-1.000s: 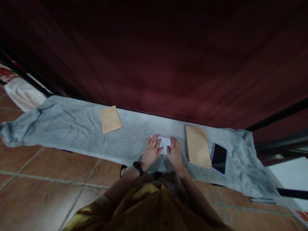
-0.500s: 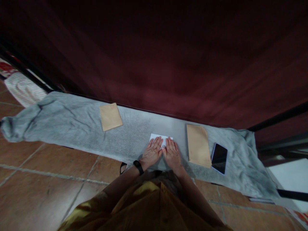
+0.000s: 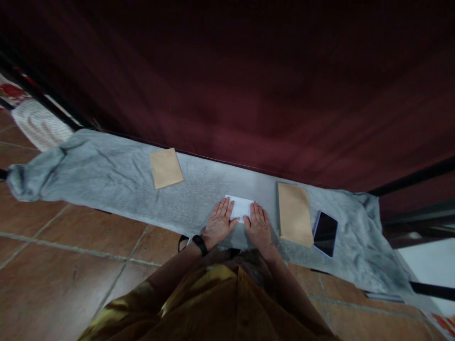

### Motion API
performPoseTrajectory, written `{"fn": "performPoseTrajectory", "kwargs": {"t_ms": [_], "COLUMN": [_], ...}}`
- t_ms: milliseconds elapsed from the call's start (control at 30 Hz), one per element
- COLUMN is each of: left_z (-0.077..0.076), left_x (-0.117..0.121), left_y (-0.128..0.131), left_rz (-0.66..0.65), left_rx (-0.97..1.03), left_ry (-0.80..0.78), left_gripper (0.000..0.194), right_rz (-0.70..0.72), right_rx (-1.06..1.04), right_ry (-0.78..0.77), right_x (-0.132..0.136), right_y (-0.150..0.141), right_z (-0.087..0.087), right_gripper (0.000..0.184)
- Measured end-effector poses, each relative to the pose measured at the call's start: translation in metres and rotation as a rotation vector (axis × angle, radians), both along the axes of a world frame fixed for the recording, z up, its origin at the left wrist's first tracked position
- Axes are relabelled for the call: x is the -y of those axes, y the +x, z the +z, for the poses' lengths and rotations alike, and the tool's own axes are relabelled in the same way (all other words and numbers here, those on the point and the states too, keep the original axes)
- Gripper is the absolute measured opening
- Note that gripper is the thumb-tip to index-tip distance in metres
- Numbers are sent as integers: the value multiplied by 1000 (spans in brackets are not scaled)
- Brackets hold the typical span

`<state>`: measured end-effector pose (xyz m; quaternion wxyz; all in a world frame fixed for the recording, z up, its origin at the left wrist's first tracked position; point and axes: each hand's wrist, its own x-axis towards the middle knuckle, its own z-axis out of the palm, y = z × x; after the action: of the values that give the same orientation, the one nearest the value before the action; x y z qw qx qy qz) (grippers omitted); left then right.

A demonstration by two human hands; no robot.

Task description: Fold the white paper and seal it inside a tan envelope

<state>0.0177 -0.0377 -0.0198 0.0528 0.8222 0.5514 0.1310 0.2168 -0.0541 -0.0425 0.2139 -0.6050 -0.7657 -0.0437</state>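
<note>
Because both hands press flat on the small white folded paper sheet [image 3: 240, 207], the likeliest slip is the sheet creeping over the soft grey towel-like cloth [image 3: 199, 199] beneath it: the cloth gives under pressure, so a crease could come out crooked, or the layers could shift if one palm bears down harder than the other. Wrinkles in the cloth could also print into the paper.

At the near edge of the cloth, the left hand [image 3: 218, 223] lies palm down with fingers spread wide and flat, its fingertips on the paper's left edge, pointing toward 12 o'clock. A black band [image 3: 199, 244] circles its wrist. At 3 o'clock from it, the right hand [image 3: 259, 225] mirrors the pose, open and flat, fingertips on the paper's right side. Neither hand grips anything; both rest on top. The forearms come up from 6 o'clock, meeting over the yellow-brown patterned garment [image 3: 213, 303].

At 3 o'clock from the hands lies a large tan paper envelope [image 3: 294, 213], near the right hand but apart from it; a sideways sweep could knock it. Just beyond it, at 3 o'clock again, a dark-screened phone [image 3: 324, 233] lies close to the cloth's near edge and could slide off if the cloth is tugged. At 10 o'clock, well apart, sits a smaller tan envelope [image 3: 166, 167]. Dark red fabric [image 3: 249, 94] fills the 12 o'clock side, and brown floor tiles [image 3: 71, 255] spread at 8 o'clock.
</note>
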Motion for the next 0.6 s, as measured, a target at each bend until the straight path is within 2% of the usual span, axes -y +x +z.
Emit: {"fn": "performPoseTrajectory", "kwargs": {"t_ms": [200,333,600], "left_z": [3,4,1], "left_x": [2,2,3], "left_y": [0,2,2], "left_rz": [7,6,7], "left_rx": [-10,-37,-81], "left_ry": [0,4,31], "left_gripper": [70,70,61], "right_rz": [-22,-69,91], "right_rx": [-16,-47,-97], "right_ry": [31,-20,-137], "right_x": [1,-4,-9], "right_y": [3,-9,-39], "right_z": [-4,-2,1], "right_gripper": [56,54,54]}}
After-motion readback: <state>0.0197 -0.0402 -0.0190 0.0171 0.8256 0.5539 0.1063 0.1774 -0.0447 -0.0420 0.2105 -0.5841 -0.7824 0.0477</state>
